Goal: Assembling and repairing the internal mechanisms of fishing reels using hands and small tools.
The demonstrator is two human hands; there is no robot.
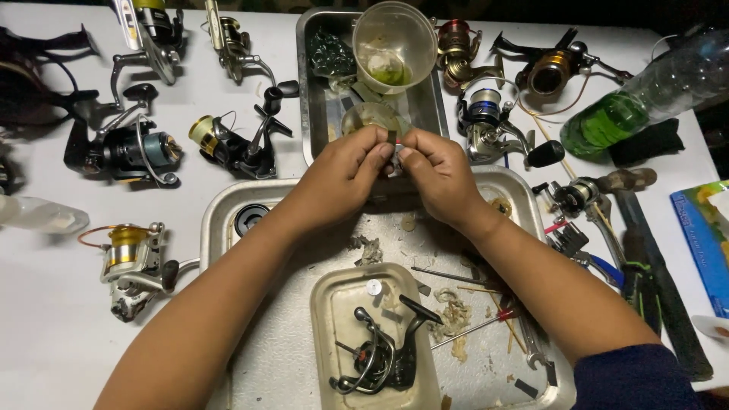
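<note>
Pinching one small dark part (392, 149) between left hand (342, 176) and right hand (440, 176), fingertips pressed together on it from both sides, upright above the big metal tray (220, 209), equally near to both.

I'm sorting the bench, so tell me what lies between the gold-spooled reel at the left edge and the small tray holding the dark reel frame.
In the head view, between the gold-spooled reel and the small tray lies the person's left forearm, crossing the big metal tray's rim.
</note>
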